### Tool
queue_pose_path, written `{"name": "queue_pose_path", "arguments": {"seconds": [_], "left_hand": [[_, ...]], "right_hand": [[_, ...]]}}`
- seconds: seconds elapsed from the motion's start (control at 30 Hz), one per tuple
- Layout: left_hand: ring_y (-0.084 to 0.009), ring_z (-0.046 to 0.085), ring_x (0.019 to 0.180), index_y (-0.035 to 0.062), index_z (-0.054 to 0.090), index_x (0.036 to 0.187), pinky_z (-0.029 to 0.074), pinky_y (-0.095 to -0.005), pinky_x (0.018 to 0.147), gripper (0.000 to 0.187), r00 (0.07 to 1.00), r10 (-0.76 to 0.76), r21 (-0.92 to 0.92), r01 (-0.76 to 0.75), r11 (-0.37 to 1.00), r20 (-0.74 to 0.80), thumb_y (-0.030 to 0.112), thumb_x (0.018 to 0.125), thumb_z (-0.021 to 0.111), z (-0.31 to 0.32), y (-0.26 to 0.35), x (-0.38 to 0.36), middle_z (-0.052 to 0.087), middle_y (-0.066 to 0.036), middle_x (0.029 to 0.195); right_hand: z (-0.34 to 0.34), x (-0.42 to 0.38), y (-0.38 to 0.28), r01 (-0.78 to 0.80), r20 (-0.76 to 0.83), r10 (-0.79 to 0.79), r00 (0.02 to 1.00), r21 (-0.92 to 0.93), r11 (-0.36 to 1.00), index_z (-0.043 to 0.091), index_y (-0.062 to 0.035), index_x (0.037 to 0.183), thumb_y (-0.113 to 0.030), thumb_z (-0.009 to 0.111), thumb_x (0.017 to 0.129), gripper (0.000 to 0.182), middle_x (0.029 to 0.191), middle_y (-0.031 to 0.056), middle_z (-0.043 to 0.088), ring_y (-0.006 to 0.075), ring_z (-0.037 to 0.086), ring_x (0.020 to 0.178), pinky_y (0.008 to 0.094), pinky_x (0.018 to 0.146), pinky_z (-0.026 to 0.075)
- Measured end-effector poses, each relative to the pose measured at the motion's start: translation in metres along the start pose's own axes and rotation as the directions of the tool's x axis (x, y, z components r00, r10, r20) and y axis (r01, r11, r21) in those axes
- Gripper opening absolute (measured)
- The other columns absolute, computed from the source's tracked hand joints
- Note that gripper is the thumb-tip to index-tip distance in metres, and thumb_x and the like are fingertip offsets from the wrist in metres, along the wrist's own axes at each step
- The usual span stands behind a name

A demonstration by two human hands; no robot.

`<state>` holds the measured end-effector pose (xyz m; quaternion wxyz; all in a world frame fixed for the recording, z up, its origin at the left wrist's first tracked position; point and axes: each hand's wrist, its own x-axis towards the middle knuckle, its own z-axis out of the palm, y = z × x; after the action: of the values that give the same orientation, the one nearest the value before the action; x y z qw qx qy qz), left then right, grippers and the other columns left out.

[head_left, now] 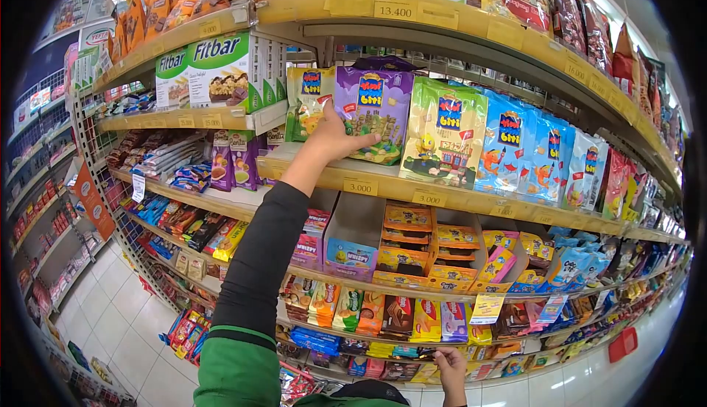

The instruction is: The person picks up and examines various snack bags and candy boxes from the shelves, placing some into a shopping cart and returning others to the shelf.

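My left hand (333, 136) reaches up to a purple Biti snack packet (383, 101) standing upright on the shelf. The thumb lies across the packet's lower front, and the other fingers are at its left edge, partly hidden. Beside it on the left stands a yellow-green Biti packet (305, 101). A light green one (442, 131) is on the right, followed by blue packets (507, 142). My right hand (451, 369) is low in front of the bottom shelves, its fingers pinched around something small and dark that I cannot make out.
Yellow price strips (361, 186) edge the shelf under the packets. Another shelf (398, 9) overhangs them. Fitbar boxes (217, 72) stand at left. Lower tiers hold boxes of orange snack packs (405, 260) and wafers. A red basket-like object (623, 344) rests on the tiled floor (132, 300) at right.
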<state>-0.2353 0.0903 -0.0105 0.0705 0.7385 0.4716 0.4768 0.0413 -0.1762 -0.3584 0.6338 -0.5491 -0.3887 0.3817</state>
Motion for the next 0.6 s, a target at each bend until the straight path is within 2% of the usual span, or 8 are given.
{"name": "queue_pose_path", "arguments": {"seconds": [0.13, 0.17, 0.23, 0.37, 0.6], "left_hand": [[-0.0352, 0.043, 0.104, -0.0134, 0.009, 0.120, 0.037, -0.0325, 0.086, 0.112, 0.999, -0.012, 0.051, 0.014, 0.999, -0.030, 0.052, 0.051, 0.069, 0.0005, 0.0023, -0.0004, 0.039, -0.030, 0.111], [-0.0353, 0.043, 0.103, -0.0136, 0.010, 0.119, 0.038, -0.0326, 0.085, 0.111, 0.999, -0.008, 0.066, 0.011, 0.998, -0.043, 0.052, 0.051, 0.069, 0.0013, 0.0012, 0.0003, 0.040, -0.030, 0.111], [-0.0332, 0.040, 0.108, -0.0106, 0.014, 0.118, 0.033, -0.0329, 0.090, 0.105, 1.000, -0.021, 0.043, 0.022, 0.999, -0.018, 0.049, 0.052, 0.070, -0.0003, 0.0043, -0.0013, 0.038, -0.027, 0.114], [-0.0324, 0.037, 0.111, -0.0089, 0.018, 0.117, 0.031, -0.0337, 0.091, 0.101, 1.000, -0.009, 0.055, 0.007, 0.998, 0.030, 0.046, 0.052, 0.072, -0.0013, 0.0047, -0.0031, 0.036, -0.026, 0.117], [-0.0375, 0.038, 0.108, -0.0117, 0.012, 0.119, 0.034, -0.0352, 0.089, 0.117, 0.999, 0.035, 0.129, -0.036, 0.991, 0.013, 0.049, 0.042, 0.075, -0.0019, 0.0057, -0.0055, 0.034, -0.031, 0.114]], "right_hand": [[-0.0006, 0.0006, 0.0015, -0.007, 0.013, 0.007, 1.000, -0.011, 1.000, 0.054, -0.0002, 0.083, -0.004, 0.055, 0.074, 0.009, 0.070, 0.0047, 0.058, 0.0065, 0.049, 0.055, 0.0164, 0.048, 0.037], [-0.0005, 0.0002, 0.0003, -0.014, 0.024, 0.014, 1.000, -0.004, 1.000, 0.054, 0.0006, 0.083, -0.003, 0.055, 0.075, 0.009, 0.071, 0.0048, 0.057, 0.0071, 0.050, 0.058, 0.0175, 0.052, 0.039], [-0.0002, -0.0008, -0.0033, -0.027, 0.045, 0.026, 0.999, 0.011, 1.000, 0.053, 0.0023, 0.084, -0.002, 0.055, 0.075, 0.010, 0.074, 0.0049, 0.057, 0.0081, 0.053, 0.065, 0.0195, 0.059, 0.044], [-0.0013, -0.0002, 0.0004, -0.021, 0.044, 0.022, 0.999, -0.023, 1.000, 0.053, 0.0023, 0.084, -0.001, 0.055, 0.075, 0.010, 0.074, 0.0050, 0.056, 0.0081, 0.052, 0.064, 0.0201, 0.058, 0.045], [-0.0029, -0.0021, 0.0000, -0.022, 0.040, 0.021, 0.999, 0.007, 1.000, 0.054, 0.0022, 0.084, -0.001, 0.055, 0.075, 0.010, 0.073, 0.0041, 0.057, 0.0074, 0.052, 0.064, 0.0192, 0.058, 0.043]]}}
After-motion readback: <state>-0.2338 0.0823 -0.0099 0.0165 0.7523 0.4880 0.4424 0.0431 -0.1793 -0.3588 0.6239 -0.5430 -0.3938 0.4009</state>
